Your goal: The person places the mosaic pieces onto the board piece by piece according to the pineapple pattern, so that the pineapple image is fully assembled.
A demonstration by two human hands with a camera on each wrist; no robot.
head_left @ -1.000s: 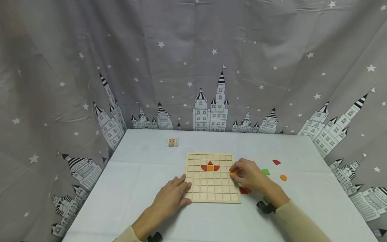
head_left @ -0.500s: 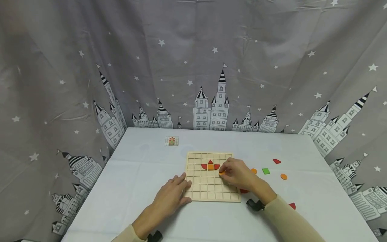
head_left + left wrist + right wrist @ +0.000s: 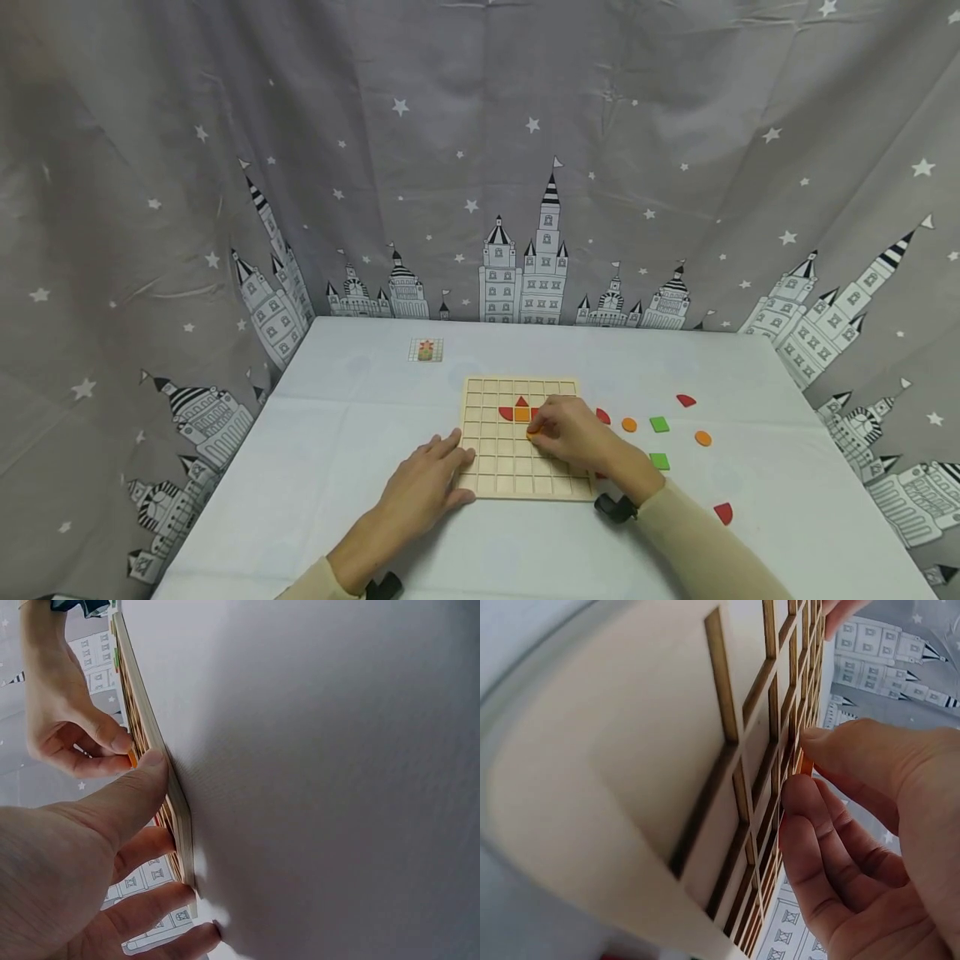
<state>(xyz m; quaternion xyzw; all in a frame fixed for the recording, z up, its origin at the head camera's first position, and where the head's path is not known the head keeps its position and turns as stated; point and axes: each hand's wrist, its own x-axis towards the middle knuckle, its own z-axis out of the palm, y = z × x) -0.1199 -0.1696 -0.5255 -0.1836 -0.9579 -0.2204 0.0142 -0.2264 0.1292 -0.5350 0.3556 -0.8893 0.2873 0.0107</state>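
Note:
A pale wooden grid board [image 3: 487, 486] lies on the white table. Near its top sits an orange square [image 3: 522, 414] below a red triangle [image 3: 521, 402], with a red quarter-round piece [image 3: 506, 413] on its left. My right hand [image 3: 573, 429] pinches a small orange piece [image 3: 806, 763] between thumb and fingers, at the board's surface just below the orange square. The hand covers part of the board and most of the piece, so its full outline is hidden. At the board's left edge rests my left hand [image 3: 429, 483], fingers spread and thumb against the rim.
Right of the board lie orange discs [image 3: 702, 438], green squares [image 3: 659, 424] and several red pieces [image 3: 723, 513]. A small pattern card [image 3: 426, 350] lies at the back left. Behind the table hangs a grey curtain [image 3: 450, 125] printed with castles.
My right hand has carried the orange piece left, from the board's right edge to just below the orange square. Pieces it covered on the right now show. The left hand has stayed still.

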